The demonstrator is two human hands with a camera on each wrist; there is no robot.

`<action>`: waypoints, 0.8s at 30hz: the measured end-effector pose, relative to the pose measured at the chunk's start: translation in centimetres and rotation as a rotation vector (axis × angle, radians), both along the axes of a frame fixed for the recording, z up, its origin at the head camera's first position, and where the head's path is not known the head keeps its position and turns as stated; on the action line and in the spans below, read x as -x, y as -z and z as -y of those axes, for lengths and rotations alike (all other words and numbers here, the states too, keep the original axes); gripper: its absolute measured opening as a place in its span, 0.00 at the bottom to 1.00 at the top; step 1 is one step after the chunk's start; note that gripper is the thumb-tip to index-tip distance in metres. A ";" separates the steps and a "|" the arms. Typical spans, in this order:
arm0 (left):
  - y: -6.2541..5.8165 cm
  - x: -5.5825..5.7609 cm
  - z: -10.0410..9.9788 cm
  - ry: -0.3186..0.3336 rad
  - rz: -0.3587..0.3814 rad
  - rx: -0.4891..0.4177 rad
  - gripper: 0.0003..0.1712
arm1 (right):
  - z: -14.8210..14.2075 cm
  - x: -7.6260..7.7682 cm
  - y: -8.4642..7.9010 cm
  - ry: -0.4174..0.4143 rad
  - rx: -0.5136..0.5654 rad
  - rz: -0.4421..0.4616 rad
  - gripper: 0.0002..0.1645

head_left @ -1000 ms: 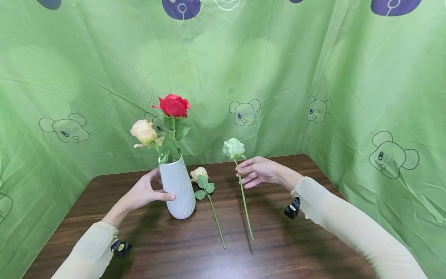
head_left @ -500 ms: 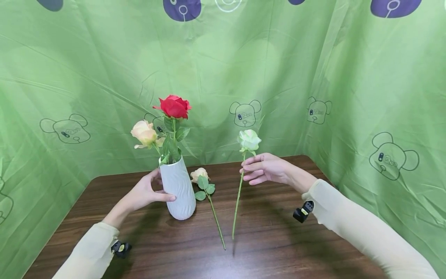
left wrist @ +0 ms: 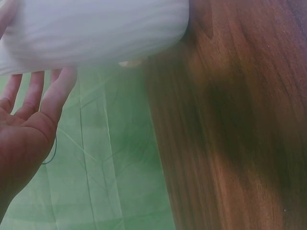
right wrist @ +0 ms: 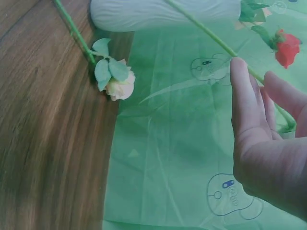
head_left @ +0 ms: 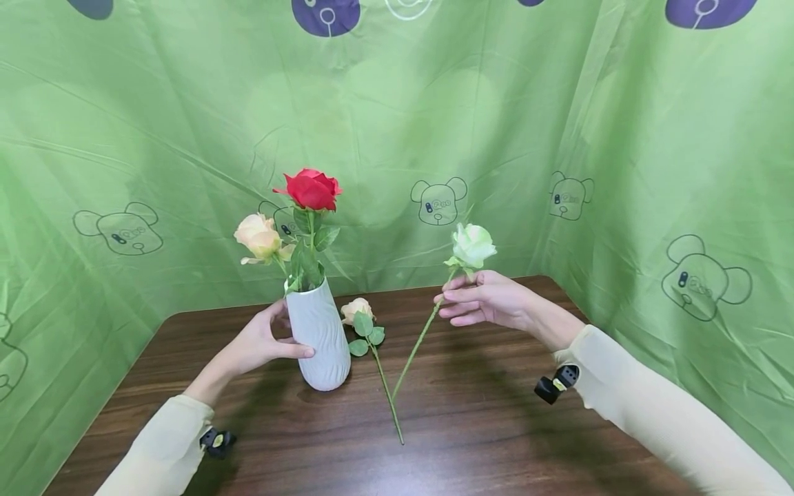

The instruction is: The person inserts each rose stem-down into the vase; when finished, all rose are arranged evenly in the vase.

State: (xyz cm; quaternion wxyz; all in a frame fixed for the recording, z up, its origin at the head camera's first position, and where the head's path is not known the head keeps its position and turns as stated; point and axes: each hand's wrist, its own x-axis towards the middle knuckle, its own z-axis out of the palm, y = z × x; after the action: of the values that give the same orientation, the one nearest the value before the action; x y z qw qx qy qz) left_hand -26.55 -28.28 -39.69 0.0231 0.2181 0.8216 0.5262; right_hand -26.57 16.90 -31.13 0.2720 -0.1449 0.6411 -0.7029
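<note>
My left hand grips a white ribbed vase from its left side, thumb across the front. The vase leans a little on the table; a red rose and a peach rose stand in it. My right hand pinches a pale green-white rose by its stem just below the bloom. That stem slants down to the left, its lower end passing near the stem of a second peach rose lying on the table. In the right wrist view the slanted stem crosses in front of the vase.
The dark wooden table has its back edge close to a green curtain printed with bear faces. A black wrist camera sits on the right sleeve, another black camera on the left.
My right hand has moved right and slightly up with the pale rose. Its stem has swung from slanting down-right to slanting down-left. The left hand and vase have hardly moved.
</note>
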 end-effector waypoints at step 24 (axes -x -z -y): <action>0.0 0.1 0.0 0.003 0.010 -0.002 0.46 | -0.5 -2.1 -3.2 -0.011 0.106 -0.112 0.04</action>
State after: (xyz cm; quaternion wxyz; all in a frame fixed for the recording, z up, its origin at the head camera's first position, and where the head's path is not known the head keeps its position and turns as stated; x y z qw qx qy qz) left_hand -26.63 -28.25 -39.73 0.0278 0.2164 0.8206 0.5282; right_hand -24.45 17.45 -27.92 0.2313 -0.2018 0.6164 -0.7251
